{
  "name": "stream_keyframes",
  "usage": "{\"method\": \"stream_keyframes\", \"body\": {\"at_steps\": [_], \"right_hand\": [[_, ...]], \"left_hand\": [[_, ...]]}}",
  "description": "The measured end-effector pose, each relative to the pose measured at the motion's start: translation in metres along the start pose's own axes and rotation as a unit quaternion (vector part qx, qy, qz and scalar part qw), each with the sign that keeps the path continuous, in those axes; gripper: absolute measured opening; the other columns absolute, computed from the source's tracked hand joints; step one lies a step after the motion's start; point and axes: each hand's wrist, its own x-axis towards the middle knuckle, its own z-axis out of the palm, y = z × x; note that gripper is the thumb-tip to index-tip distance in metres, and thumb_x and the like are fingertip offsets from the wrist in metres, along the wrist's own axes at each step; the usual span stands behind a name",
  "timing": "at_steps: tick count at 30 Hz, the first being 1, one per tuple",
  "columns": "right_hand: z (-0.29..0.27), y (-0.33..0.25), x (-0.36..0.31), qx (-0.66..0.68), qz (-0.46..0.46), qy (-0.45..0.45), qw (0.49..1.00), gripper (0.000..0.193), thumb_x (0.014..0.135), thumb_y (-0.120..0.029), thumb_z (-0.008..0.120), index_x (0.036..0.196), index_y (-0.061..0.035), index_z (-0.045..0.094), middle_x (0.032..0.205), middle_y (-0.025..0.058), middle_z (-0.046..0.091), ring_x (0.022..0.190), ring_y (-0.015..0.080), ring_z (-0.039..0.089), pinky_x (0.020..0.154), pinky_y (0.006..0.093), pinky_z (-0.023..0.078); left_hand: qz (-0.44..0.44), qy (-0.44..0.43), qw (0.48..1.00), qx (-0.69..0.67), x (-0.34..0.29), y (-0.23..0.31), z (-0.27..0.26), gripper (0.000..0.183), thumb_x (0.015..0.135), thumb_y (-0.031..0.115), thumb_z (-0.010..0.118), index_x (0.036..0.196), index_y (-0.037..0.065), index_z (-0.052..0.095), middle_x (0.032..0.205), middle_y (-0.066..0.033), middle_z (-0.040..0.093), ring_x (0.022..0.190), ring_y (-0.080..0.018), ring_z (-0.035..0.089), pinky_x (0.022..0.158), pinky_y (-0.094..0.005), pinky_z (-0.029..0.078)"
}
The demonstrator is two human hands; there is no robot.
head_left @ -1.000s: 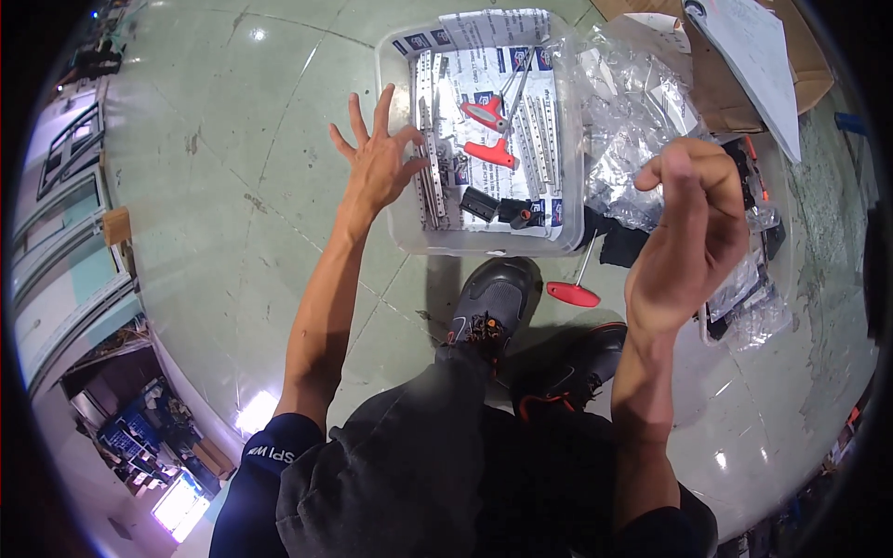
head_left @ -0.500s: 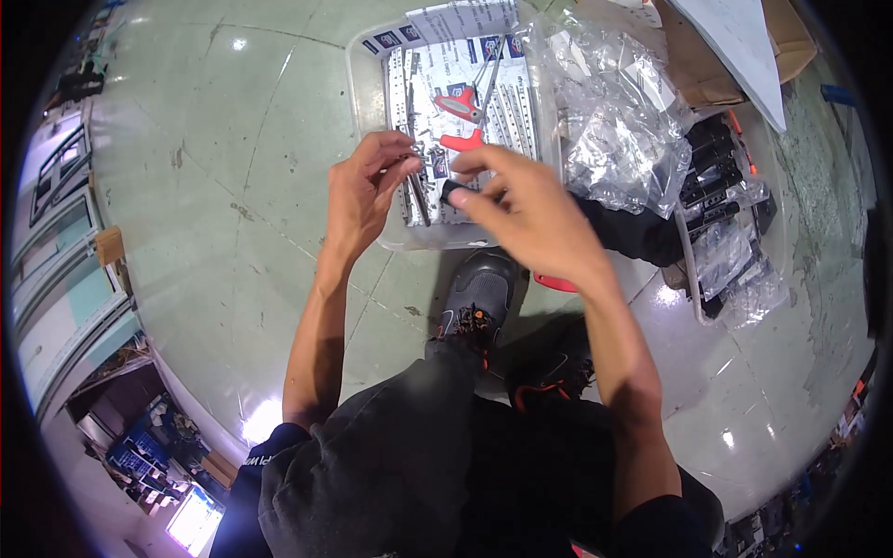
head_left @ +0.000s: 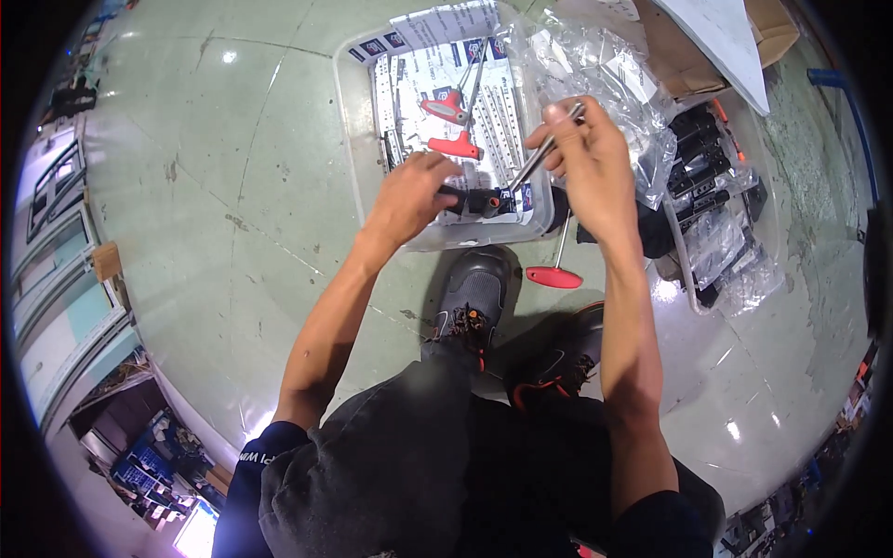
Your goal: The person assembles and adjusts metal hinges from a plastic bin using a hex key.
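Observation:
My left hand (head_left: 409, 200) is closed on one end of a black tubular part (head_left: 479, 202), held over the near end of a clear plastic bin (head_left: 349, 139). An orange-edged opening shows at the part's right end. In my right hand (head_left: 595, 158), pinched between thumb and fingers, is a slim metal rod (head_left: 535, 166); it slants down to the left, its lower tip close to the black part. Whether the two touch I cannot tell. Beyond my hands in the bin lie two red T-handle hex keys (head_left: 454, 144) and several perforated metal strips (head_left: 498, 126).
Another red T-handle key (head_left: 554, 277) lies on the floor, near my shoes (head_left: 474, 293). Crumpled clear plastic bags (head_left: 605, 84) lie right of the bin. Farther right stands a second bin (head_left: 688, 265) with black parts and bagged pieces, below a cardboard box (head_left: 777, 37).
My right hand has moved right and now grips the metal rod. My left hand has come down and right, and it now holds the black part.

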Motion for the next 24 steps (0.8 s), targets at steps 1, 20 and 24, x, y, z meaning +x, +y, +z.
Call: {"method": "stream_keyframes", "body": {"at_steps": [1,20,24], "right_hand": [[-0.006,0.000,0.002,0.021,0.011,0.013,1.000,0.024,0.100,-0.026,0.053,0.097,-0.0020,0.057,0.078,0.0081,0.070,0.063,0.0099,0.059,0.060,0.0263,0.048],[0.005,-0.031,-0.016,0.423,0.127,-0.112,0.890,0.008,0.092,-0.008,0.062,0.096,-0.0035,0.057,0.085,0.0081,0.064,0.077,0.0141,0.068,0.059,0.0175,0.050],[0.016,-0.037,-0.020,0.368,0.128,-0.244,0.888,0.026,0.089,-0.007,0.055,0.114,0.0011,0.058,0.085,0.0104,0.066,0.057,0.0058,0.050,0.050,0.0177,0.036]], "left_hand": [[0.035,-0.043,0.995,0.078,-0.004,-0.001,0.006,0.035,0.074,0.008,0.075,0.107,0.007,0.063,0.105,-0.0084,0.063,0.097,-0.0307,0.059,0.083,-0.0395,0.050],[-0.133,0.175,0.510,-0.832,-0.013,0.028,-0.057,0.027,0.099,0.025,0.052,0.120,0.009,0.050,0.108,-0.0075,0.055,0.094,-0.0263,0.060,0.080,-0.0374,0.056],[0.010,0.148,0.382,-0.912,0.008,0.013,-0.055,0.024,0.098,0.031,0.054,0.102,0.007,0.057,0.103,-0.0078,0.054,0.079,-0.0167,0.046,0.069,-0.0249,0.043]]}}
